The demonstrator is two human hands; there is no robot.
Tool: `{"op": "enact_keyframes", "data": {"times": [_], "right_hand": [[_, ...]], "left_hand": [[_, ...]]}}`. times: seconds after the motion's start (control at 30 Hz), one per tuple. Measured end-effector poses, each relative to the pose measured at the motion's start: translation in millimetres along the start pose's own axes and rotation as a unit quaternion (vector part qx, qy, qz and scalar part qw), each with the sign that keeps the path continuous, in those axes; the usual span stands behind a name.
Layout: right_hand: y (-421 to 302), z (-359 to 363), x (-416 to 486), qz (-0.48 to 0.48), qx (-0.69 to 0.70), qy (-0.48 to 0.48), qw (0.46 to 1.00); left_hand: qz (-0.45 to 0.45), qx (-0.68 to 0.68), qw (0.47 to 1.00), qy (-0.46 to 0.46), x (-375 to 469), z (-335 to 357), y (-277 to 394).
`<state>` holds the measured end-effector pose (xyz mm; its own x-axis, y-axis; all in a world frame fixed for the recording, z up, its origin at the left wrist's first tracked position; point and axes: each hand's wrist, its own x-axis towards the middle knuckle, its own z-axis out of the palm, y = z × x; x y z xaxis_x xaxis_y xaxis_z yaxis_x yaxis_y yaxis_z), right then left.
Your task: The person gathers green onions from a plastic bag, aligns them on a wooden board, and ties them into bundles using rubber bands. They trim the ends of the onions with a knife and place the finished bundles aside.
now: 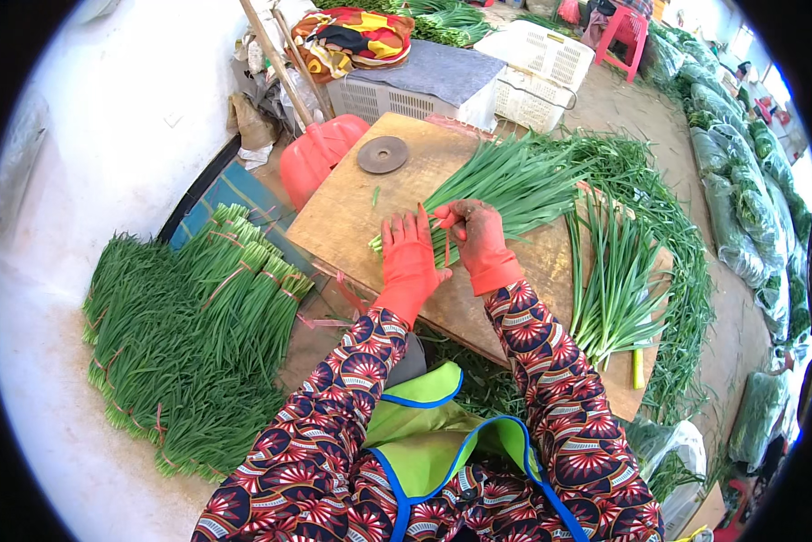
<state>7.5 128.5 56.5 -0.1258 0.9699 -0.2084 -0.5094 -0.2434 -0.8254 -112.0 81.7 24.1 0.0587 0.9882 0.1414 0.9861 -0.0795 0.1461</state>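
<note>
A bunch of long green leafy stalks, like Chinese chives (514, 183), lies on a wooden board (331, 203), its pale cut ends at the left. Both my hands wear red rubber gloves. My left hand (407, 254) presses flat over the bunch near those ends, fingers extended. Just right of it, my right hand (477, 234) pinches a thin reddish tie strip (446, 240) above the stalks. A round metal disc (383, 155) rests on the board's far part. A looser pile of stalks (612, 284) lies to the right, beside a yellow-handled tool (638, 368).
Tied bundles (195, 339) are heaped on the floor at left, beside a white wall. A red shovel (324, 152) and plastic crates (538, 81) stand beyond the board. Loose leaves (684, 271) ring its right side. Bagged bundles (731, 196) line the far right, near a pink stool (624, 37).
</note>
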Motion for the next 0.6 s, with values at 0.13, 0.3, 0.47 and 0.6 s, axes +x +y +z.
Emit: {"op": "enact_keyframes", "data": {"times": [0.13, 0.3, 0.47, 0.6], "right_hand": [[3, -21, -22, -0.014, -0.174, -0.068, 0.982], [35, -82, -126, 0.081, -0.172, 0.006, 0.982], [-18, -40, -104, -0.048, -0.419, -0.171, 0.891], [-38, -10, -80, -0.118, -0.392, -0.201, 0.89]], "left_hand": [[0.021, 0.005, 1.0, 0.023, 9, 5, -15], [0.043, 0.026, 0.999, 0.003, 15, 0, -13], [0.091, 0.055, 0.991, -0.085, 37, -14, 7], [0.121, -0.214, 0.948, -0.203, 66, -31, -9]]}}
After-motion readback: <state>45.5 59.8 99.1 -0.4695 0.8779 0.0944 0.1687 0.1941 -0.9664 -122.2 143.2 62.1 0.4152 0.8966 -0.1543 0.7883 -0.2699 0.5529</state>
